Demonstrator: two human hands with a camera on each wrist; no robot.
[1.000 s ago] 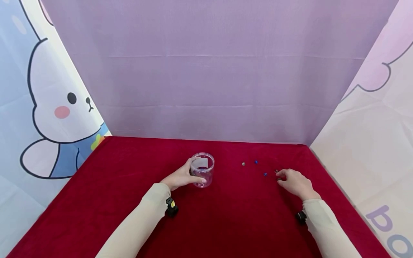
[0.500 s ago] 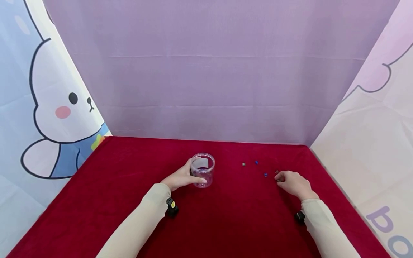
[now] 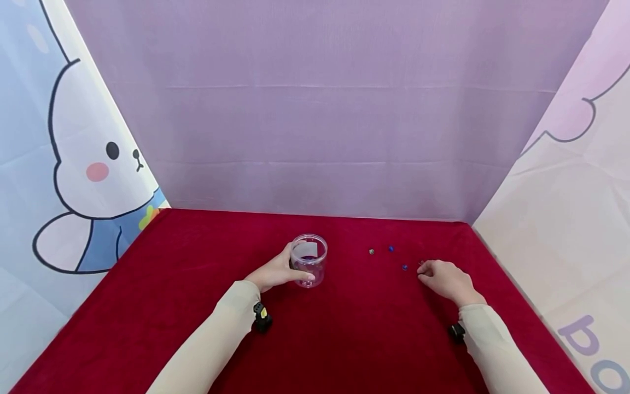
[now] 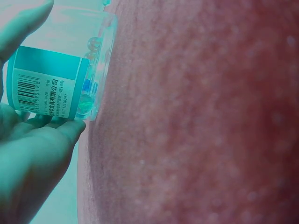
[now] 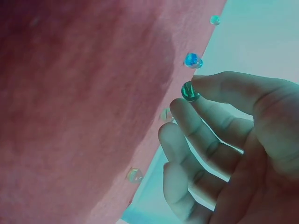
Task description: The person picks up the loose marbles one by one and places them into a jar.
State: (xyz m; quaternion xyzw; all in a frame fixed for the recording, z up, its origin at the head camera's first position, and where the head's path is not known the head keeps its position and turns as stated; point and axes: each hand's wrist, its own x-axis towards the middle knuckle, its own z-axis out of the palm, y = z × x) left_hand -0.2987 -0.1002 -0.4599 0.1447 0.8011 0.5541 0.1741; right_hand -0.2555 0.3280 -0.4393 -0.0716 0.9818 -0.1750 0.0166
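My left hand (image 3: pixel 279 269) grips a clear plastic jar (image 3: pixel 315 268), thumb on the near side. The jar stands upright and lidless on the red cloth. In the left wrist view, a printed label (image 4: pixel 44 91) with a barcode wraps its side, and several glass marbles (image 4: pixel 94 44) lie at its bottom. At the right, my right hand (image 3: pixel 449 280) is low over the cloth. The right wrist view shows its thumb and forefinger tips pinching a marble with a green swirl (image 5: pixel 190 91); the other fingers are loosely bent.
Several loose marbles lie on the cloth: a blue marble (image 3: pixel 405 267) left of my right hand, another blue marble (image 3: pixel 391 248) farther back, and a pale marble (image 3: pixel 371 251). In the right wrist view, clear marbles (image 5: pixel 134 175) lie close by the fingers. A purple curtain (image 3: pixel 315 109) stands behind.
My right hand has shifted slightly left and its thumb and forefinger have closed together on the marble. The left hand and jar have stayed in place.
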